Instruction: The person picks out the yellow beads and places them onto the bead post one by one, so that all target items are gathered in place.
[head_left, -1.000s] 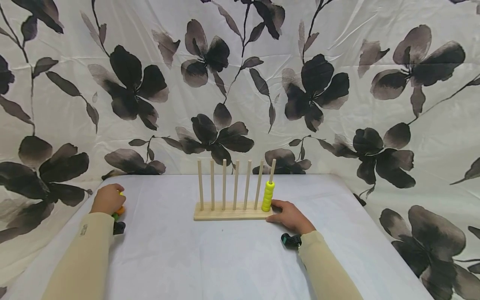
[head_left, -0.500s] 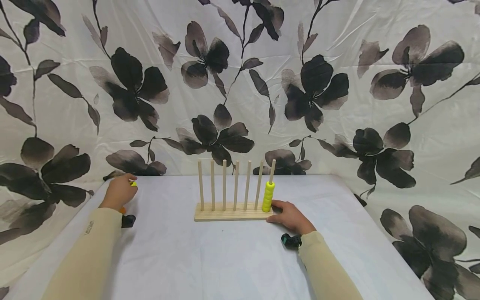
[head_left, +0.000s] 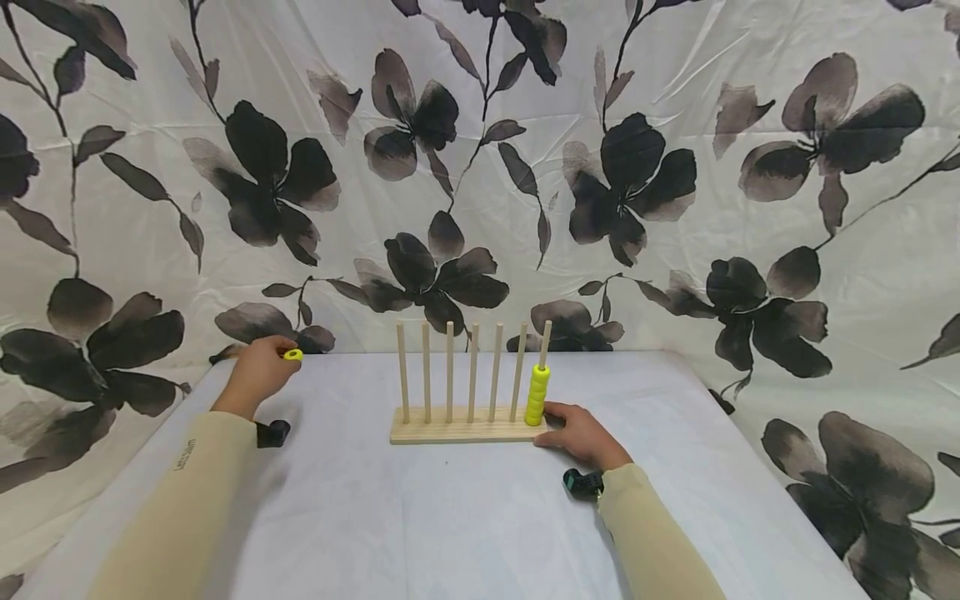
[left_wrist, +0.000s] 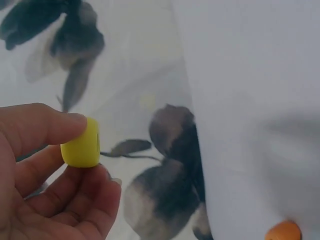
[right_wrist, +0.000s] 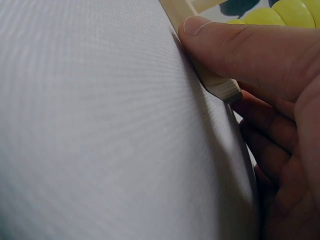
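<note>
My left hand [head_left: 258, 377] is raised over the back left of the table and pinches a yellow bead [head_left: 293, 354]. In the left wrist view the thumb presses on top of that bead [left_wrist: 81, 146], with fingers beneath it; its hole faces right. A wooden peg stand [head_left: 457, 430] with a row of upright pegs stands mid-table. Several yellow beads [head_left: 536, 397] are stacked on its rightmost peg; the other pegs are bare. My right hand [head_left: 583, 437] grips the stand's right end. The right wrist view has the thumb [right_wrist: 235, 47] along the base's front edge, fingers behind.
An orange bead [left_wrist: 283, 231] lies on the white cloth in the left wrist view; the left forearm hides that spot in the head view. Behind the white-covered table [head_left: 465, 517] hangs a floral cloth [head_left: 480, 167].
My left hand has risen from the loose beads at the table's left and moved right and back, carrying the yellow bead. The right hand and the peg stand stay in place.
</note>
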